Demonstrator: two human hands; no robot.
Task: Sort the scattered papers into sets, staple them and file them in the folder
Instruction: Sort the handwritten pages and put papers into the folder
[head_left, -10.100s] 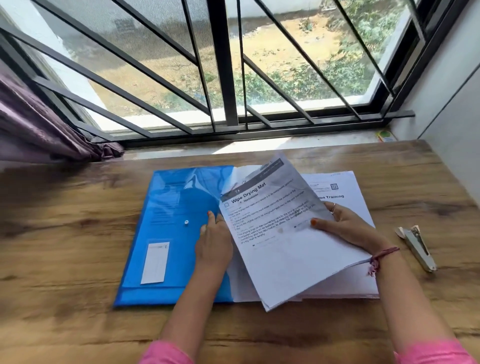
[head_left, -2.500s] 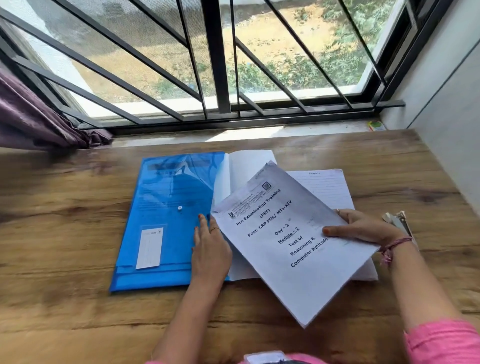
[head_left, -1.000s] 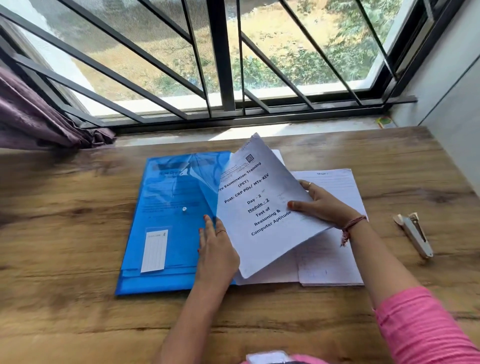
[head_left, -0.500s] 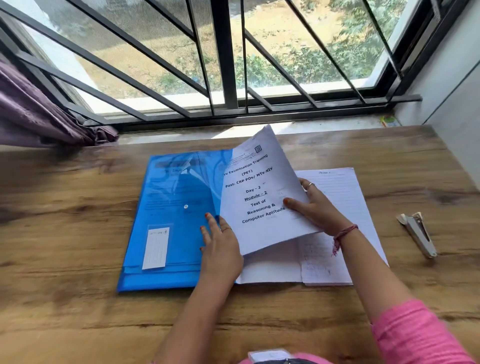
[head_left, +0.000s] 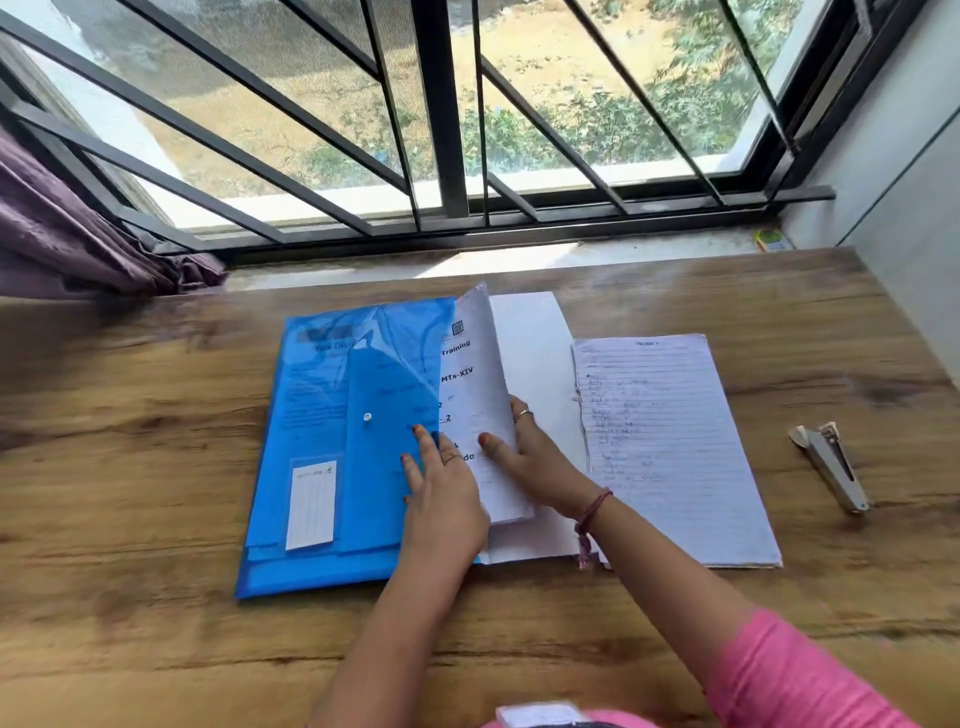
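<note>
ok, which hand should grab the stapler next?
Right. The grey metal stapler lies on the wooden table's right side, beyond the right hand, which holds the printed sheet. The left hand presses the blue plastic folder.

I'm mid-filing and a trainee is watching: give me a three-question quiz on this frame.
1. True or false: the stapler lies on the blue folder.
2. Which hand slides the printed set under the folder's flap? A) left hand B) right hand
3. Fill in: the handwritten sheets lie to the ___ of the folder.

Key: 1. False, it lies on the table, right of the papers. 2. B, with the thumb on the printed face; the left hand lifts the flap. 3. right.
</note>
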